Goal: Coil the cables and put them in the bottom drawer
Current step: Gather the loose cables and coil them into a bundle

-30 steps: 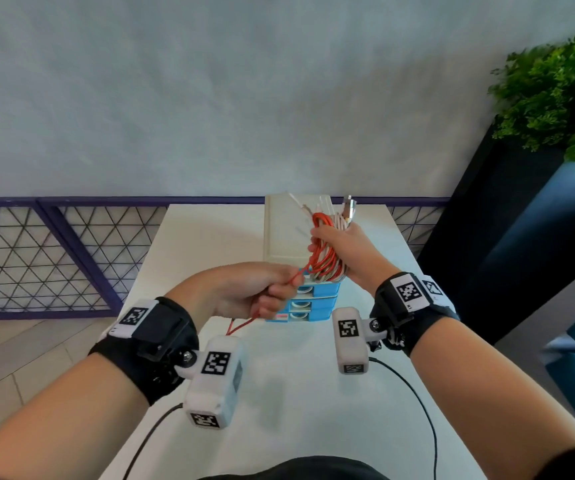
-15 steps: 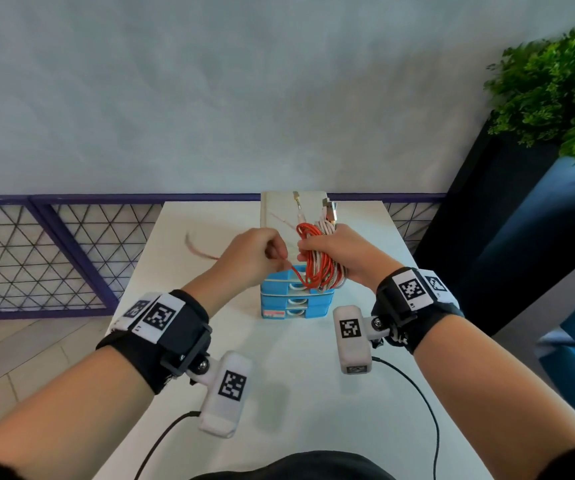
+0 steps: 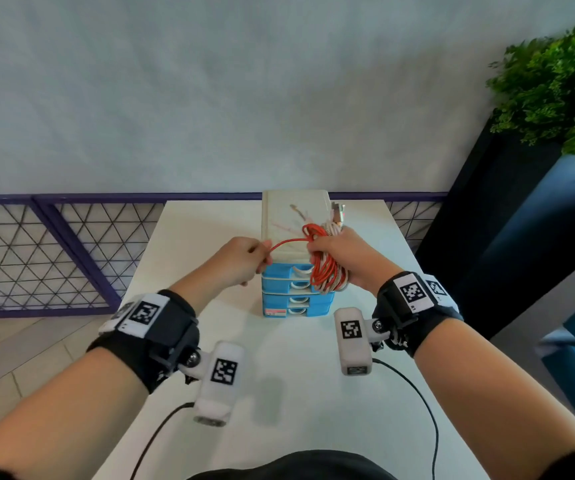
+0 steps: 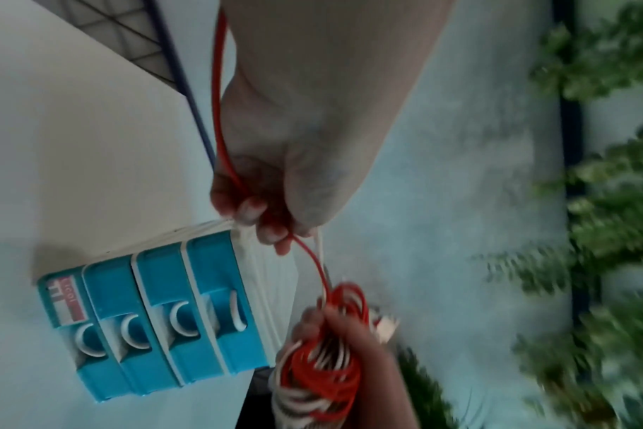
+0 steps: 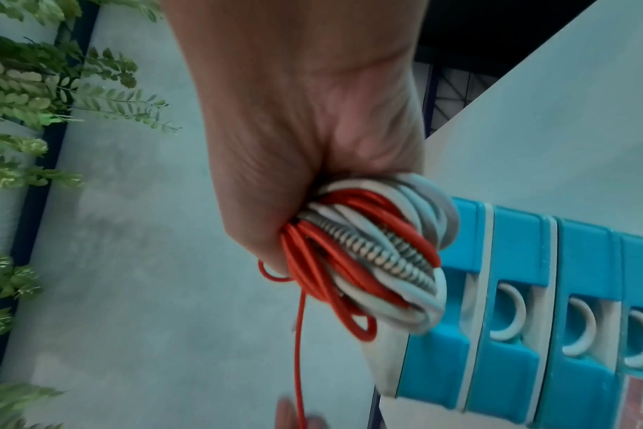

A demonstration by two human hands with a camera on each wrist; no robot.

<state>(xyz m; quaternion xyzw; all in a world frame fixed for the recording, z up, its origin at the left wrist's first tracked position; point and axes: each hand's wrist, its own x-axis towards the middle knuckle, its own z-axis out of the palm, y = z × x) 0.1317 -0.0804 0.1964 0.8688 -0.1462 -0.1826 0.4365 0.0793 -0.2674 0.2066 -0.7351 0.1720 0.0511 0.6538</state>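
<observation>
My right hand [image 3: 339, 252] grips a coiled bundle of cables [image 3: 327, 271], orange, white and one braided, held in front of the small drawer unit [image 3: 296, 299]. In the right wrist view the bundle of cables [image 5: 371, 255] fills my fist. My left hand [image 3: 244, 258] pinches the loose orange strand [image 3: 288, 241], stretched taut to the coil. The left wrist view shows the left hand's fingers [image 4: 265, 229] curled on that orange strand [image 4: 309, 252]. The drawer unit [image 4: 158, 325] has several blue drawers with white handles, all closed. The bottom drawer [image 3: 296, 310] carries a red label.
The drawer unit stands on a white table [image 3: 279, 393] near its far edge. A purple mesh railing [image 3: 54, 251] runs behind the table at left. A dark planter with a green plant [image 3: 556, 91] stands at the right. Wrist camera cords trail over the near table.
My left hand, which had pulled the orange strand down and then up beside the coil, now draws it out to the left, taut. The right hand has lowered slightly with the bundle.
</observation>
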